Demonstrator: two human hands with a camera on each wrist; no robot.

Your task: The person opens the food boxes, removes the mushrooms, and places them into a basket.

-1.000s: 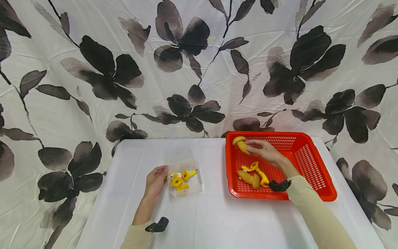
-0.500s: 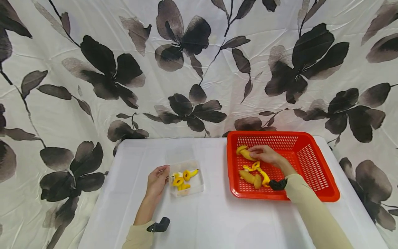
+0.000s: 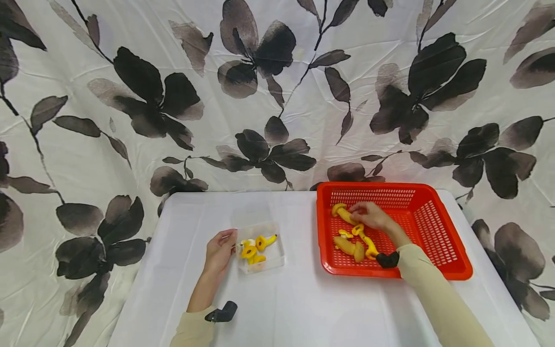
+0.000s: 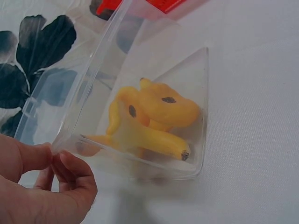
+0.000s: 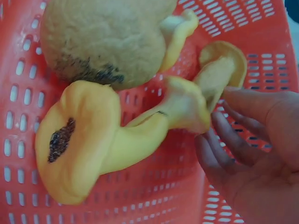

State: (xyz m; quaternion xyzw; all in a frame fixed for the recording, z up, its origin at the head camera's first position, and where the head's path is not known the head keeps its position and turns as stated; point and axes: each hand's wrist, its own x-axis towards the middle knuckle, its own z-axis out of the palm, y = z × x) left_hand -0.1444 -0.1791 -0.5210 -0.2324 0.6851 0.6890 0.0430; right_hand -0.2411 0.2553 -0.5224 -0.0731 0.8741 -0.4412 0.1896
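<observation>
I count two containers on the white cloth-covered surface [image 3: 295,308]: one clear thin-walled plastic box [image 3: 260,246] at left and one red perforated plastic basket [image 3: 433,226] at right. The basket holds about five yellow and tan pieces; the box holds three or four, which overlap too much for me to be sure.

My right hand [image 3: 368,215] sits inside the basket, near its back left corner, with the fingers [image 5: 224,154] loosely curled and pinching the stem end of a yellow rubbery toy mushroom [image 5: 112,140]. The mushroom lies on the basket floor, its long axis running from the hand toward the basket's left wall, cap outward. The right wrist view shows the cap smooth and rounded, with a dark speckled patch. A fuzzy tan rounded piece [image 5: 103,37] lies just beside it, touching.

My left hand [image 3: 218,250] grips the clear box at its left rim, thumb and fingers [image 4: 70,172] pinched on the wall. Inside lie glossy yellow curved pieces [image 4: 154,121] with small dark spots, piled against each other.
</observation>
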